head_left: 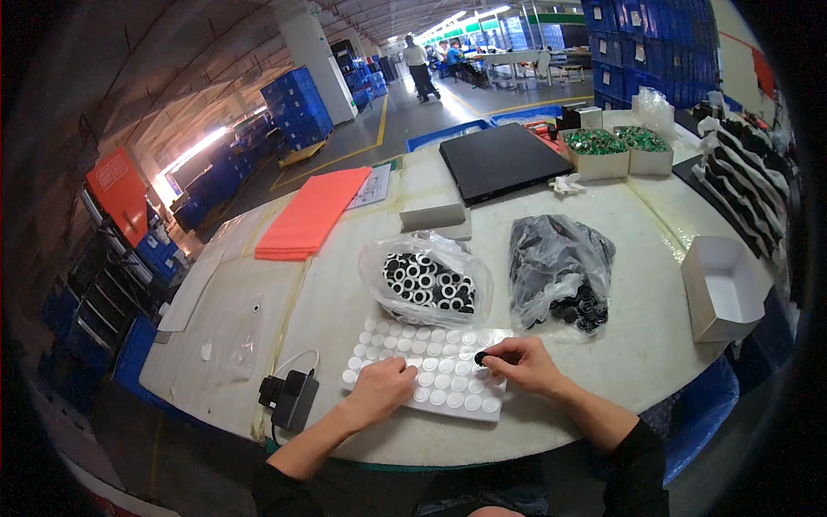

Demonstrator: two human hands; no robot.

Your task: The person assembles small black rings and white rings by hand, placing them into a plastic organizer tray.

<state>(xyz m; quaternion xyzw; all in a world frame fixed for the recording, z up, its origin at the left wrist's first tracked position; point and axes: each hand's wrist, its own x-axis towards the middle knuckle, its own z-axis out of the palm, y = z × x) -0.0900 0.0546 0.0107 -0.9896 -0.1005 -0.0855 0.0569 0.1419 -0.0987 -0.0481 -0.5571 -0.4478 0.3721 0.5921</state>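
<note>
A white sheet (448,338) bearing rows of round white pads lies on the table in front of me. Over its right part, my right hand (527,365) pinches a small black round cap (481,358) between thumb and fingertips. My left hand (382,385) rests on the sheet's left part with its fingers curled closed; whatever they hold, if anything, is hidden. Just beyond the sheet stands an open clear bag (428,283) full of black-and-white rings. To its right lies a clear bag (560,267) of small black round parts, some showing at its mouth.
A black adapter (295,400) with a cable sits left of the sheet. Orange-red cloth (312,214), a black flat panel (502,161) and boxes of green circuit boards (596,155) lie farther back. An open white box (722,289) stands at right. People stand and sit far off.
</note>
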